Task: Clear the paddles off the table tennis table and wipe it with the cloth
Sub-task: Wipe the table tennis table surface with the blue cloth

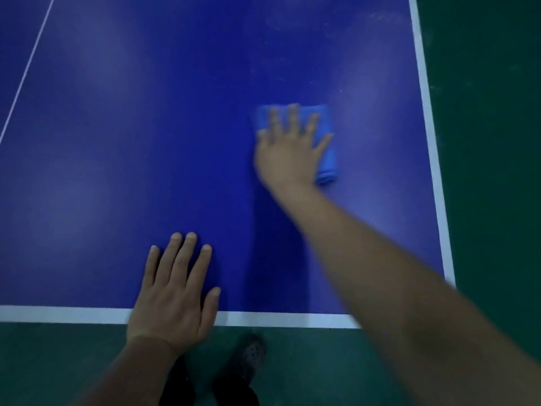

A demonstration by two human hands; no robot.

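A folded light-blue cloth [326, 153] lies on the blue table tennis table [117, 142], right of centre. My right hand [288, 148] presses flat on it with fingers spread and straight; hand and forearm are blurred by motion. My left hand [175, 291] rests flat on the table at its near edge, fingers straight, palm over the white end line. No paddles are in view.
The table's white side line [430, 136] runs down the right, the near end line [58, 314] across the bottom, a thin centre line [27, 68] at the far left. Green floor [491, 142] surrounds the table. My shoe [248, 357] shows below the edge.
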